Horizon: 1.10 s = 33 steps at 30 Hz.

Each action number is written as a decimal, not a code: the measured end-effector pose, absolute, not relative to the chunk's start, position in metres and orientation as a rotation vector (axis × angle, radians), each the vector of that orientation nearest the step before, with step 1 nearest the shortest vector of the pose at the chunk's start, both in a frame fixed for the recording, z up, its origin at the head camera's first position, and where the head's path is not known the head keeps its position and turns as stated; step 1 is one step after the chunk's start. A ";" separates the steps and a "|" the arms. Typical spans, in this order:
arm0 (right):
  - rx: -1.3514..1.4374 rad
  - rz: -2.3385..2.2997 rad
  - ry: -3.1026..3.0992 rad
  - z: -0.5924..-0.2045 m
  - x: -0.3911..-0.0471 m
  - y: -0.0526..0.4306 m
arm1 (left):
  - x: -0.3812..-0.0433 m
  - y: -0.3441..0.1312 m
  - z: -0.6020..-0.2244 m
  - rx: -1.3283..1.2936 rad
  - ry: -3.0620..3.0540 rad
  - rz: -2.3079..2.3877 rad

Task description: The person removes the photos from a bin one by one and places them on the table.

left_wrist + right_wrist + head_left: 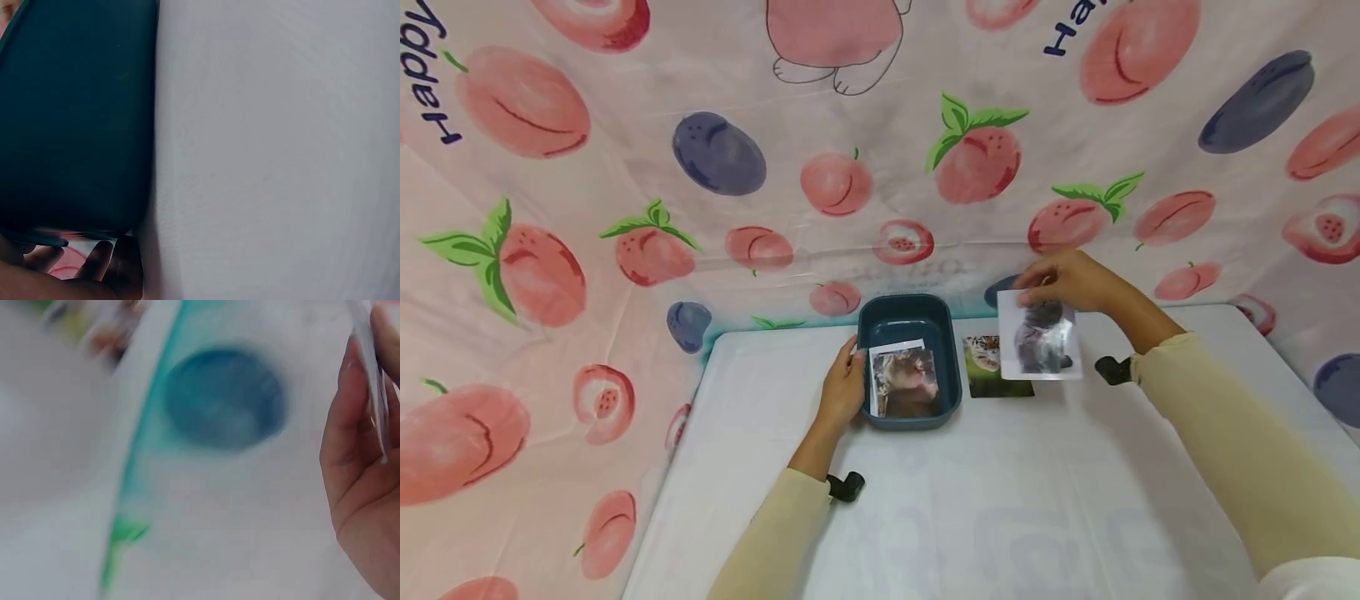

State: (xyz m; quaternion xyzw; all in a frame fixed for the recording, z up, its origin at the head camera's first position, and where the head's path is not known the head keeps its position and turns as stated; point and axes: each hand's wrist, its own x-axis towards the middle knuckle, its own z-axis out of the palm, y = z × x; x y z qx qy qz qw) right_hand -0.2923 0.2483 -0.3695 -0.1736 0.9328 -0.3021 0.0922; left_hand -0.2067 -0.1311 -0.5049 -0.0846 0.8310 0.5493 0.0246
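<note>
My right hand (1067,279) pinches the top edge of a white-bordered photo card (1041,342) with a dark grey furry animal on it. In the right wrist view the card (376,394) shows nearly edge-on between thumb and fingers. It is above the table and overlaps a second photo card (981,379), with a tiger's face and green ground, lying on the table. My left hand (844,383) grips the left side of a dark teal plastic bin (957,367). Inside the bin lie stacked photo cards (906,383), the top one showing a furry animal with a pinkish patch.
The bin and cards are toward the back of a white-covered table (1000,500). Behind it hangs a pink cloth (820,108) printed with peaches and plums, which also runs down the left side.
</note>
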 end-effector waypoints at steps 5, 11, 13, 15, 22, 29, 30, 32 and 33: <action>-0.430 -0.842 2.726 -0.408 -0.295 0.292 | -0.207 -0.131 -0.505 -0.264 2.576 1.690; -0.347 -0.880 2.714 -0.454 -0.299 0.314 | -0.207 -0.132 -0.503 -0.270 2.571 1.690; -0.305 -0.900 2.715 -0.465 -0.300 0.315 | -0.207 -0.132 -0.503 -0.270 2.567 1.692; -0.262 -0.922 2.720 -0.474 -0.301 0.314 | -0.206 -0.131 -0.503 -0.273 2.563 1.696; -0.232 -0.931 2.800 -0.497 -0.303 0.314 | -0.206 -0.131 -0.502 -0.279 2.567 1.695; -0.256 -0.910 2.840 -0.507 -0.304 0.311 | -0.205 -0.131 -0.501 -0.260 2.574 1.710; -0.259 -0.899 2.843 -0.507 -0.304 0.310 | -0.205 -0.131 -0.501 -0.261 2.572 1.710; -0.263 -0.875 2.848 -0.507 -0.305 0.309 | -0.204 -0.131 -0.500 -0.265 2.568 1.706; -0.265 -0.871 2.850 -0.505 -0.305 0.309 | -0.204 -0.131 -0.500 -0.267 2.568 1.704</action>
